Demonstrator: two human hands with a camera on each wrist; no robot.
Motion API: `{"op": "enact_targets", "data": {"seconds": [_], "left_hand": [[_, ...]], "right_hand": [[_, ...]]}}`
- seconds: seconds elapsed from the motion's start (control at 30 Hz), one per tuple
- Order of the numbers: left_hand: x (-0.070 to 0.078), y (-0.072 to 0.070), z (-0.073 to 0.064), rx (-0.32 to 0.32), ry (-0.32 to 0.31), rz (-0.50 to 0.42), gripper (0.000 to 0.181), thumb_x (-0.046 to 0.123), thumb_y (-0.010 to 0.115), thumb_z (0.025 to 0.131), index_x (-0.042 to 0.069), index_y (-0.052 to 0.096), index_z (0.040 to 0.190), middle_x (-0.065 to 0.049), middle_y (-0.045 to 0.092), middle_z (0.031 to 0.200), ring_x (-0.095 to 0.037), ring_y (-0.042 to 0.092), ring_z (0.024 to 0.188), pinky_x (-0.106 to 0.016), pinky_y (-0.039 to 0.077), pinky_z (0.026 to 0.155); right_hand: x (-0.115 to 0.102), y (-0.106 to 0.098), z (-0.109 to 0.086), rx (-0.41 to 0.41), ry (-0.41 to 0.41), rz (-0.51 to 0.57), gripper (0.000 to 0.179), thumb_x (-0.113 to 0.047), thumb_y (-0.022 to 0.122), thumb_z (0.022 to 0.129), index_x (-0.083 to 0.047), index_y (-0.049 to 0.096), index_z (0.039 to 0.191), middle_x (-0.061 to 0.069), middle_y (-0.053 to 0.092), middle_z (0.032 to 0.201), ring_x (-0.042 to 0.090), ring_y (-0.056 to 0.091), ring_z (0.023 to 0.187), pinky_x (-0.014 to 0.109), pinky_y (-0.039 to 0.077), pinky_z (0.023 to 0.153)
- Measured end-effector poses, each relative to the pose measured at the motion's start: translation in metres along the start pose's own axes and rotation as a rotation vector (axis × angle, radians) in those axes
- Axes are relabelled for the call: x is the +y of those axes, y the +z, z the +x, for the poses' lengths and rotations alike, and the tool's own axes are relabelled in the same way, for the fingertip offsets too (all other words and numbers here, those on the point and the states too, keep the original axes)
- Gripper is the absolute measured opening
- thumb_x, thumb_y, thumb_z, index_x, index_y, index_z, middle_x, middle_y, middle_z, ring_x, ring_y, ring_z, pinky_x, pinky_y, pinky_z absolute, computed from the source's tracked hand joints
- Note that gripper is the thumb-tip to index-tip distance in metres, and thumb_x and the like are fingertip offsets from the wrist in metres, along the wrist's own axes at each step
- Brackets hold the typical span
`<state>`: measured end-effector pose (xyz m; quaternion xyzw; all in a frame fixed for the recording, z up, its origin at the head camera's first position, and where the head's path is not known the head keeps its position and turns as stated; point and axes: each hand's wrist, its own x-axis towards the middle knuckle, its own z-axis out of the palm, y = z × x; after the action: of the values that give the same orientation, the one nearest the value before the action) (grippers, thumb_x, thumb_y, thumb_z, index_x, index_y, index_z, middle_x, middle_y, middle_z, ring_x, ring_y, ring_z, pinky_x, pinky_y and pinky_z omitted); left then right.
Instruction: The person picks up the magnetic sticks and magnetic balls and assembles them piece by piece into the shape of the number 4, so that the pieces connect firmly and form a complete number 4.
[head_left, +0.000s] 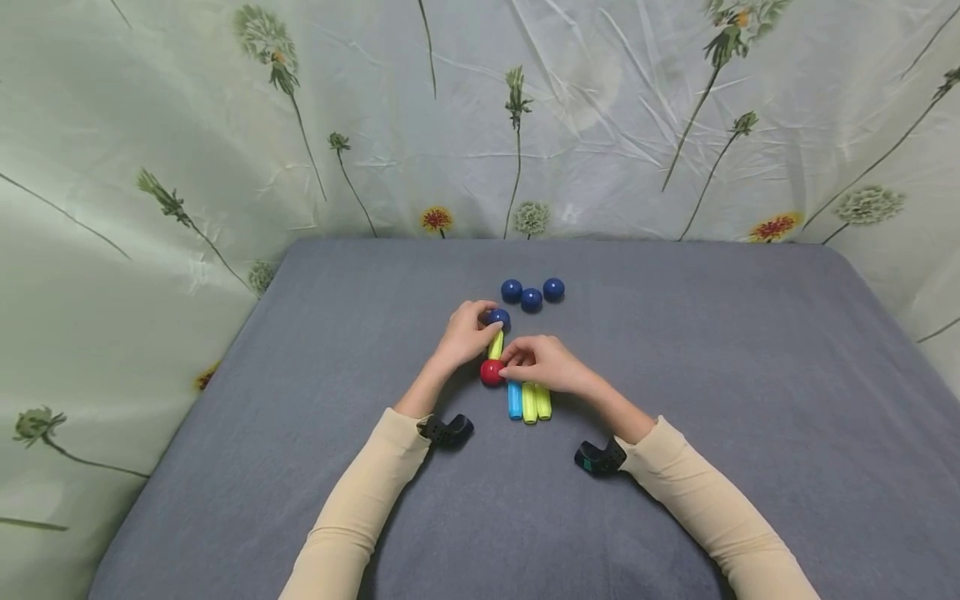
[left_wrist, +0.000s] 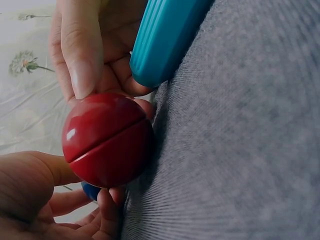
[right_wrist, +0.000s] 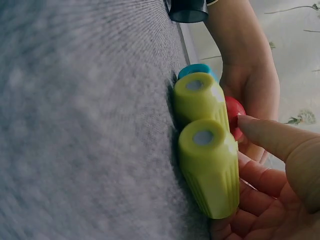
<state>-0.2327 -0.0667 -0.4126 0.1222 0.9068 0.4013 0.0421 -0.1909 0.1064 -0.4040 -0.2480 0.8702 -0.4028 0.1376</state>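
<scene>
My left hand (head_left: 466, 335) grips a blue ball (head_left: 499, 317) between thumb and fingers. A yellow-green rod (head_left: 496, 345) runs from this ball to a glossy red ball (head_left: 491, 372). With thumb and fingers, my right hand (head_left: 546, 364) pinches the red ball, which shows a seam around its middle in the left wrist view. Under and in front of the right hand, a light-blue rod (head_left: 514, 401) and two yellow-green rods (head_left: 529, 403) lie side by side. Close up in the right wrist view, the yellow-green rods (right_wrist: 210, 170) have round grey spots in their ends.
Three more blue balls (head_left: 531, 300) sit on the grey cloth-covered table (head_left: 720, 375), beyond the hands. Black wrist cameras (head_left: 447, 431) are strapped to both forearms. A pale curtain (head_left: 420, 150) with dandelion prints hangs behind the table's far edge.
</scene>
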Motion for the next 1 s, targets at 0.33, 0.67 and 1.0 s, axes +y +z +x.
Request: {"op": "enact_targets", "data": {"seconds": [0.33, 0.67, 1.0], "left_hand": [[-0.001, 0.001, -0.002, 0.047, -0.009, 0.002, 0.035, 0.017, 0.060, 0.090, 0.001, 0.058, 0.121, -0.018, 0.057, 0.104, -0.023, 0.055, 0.083, -0.026, 0.043, 0.069], [0.000, 0.000, -0.004, 0.064, -0.034, 0.011, 0.036, 0.018, 0.059, 0.090, 0.001, 0.057, 0.122, -0.018, 0.057, 0.105, -0.023, 0.054, 0.086, -0.029, 0.045, 0.072], [-0.002, -0.001, -0.004, 0.055, -0.036, -0.001, 0.036, 0.017, 0.059, 0.090, 0.001, 0.056, 0.123, -0.019, 0.058, 0.106, -0.024, 0.056, 0.086, -0.030, 0.045, 0.072]], "right_hand": [[0.004, -0.004, -0.002, -0.014, 0.015, 0.004, 0.021, -0.018, 0.066, 0.085, -0.004, 0.067, 0.100, 0.008, 0.068, 0.087, 0.008, 0.054, 0.071, 0.021, 0.045, 0.066], [0.002, -0.009, -0.011, -0.035, 0.004, -0.063, 0.016, -0.021, 0.064, 0.087, -0.006, 0.069, 0.092, 0.004, 0.066, 0.079, 0.007, 0.049, 0.066, 0.021, 0.041, 0.062], [-0.013, 0.003, -0.023, -0.008, 0.082, -0.204, 0.029, -0.034, 0.070, 0.081, -0.009, 0.061, 0.069, -0.005, 0.051, 0.057, 0.004, 0.044, 0.051, 0.019, 0.034, 0.049]]}}
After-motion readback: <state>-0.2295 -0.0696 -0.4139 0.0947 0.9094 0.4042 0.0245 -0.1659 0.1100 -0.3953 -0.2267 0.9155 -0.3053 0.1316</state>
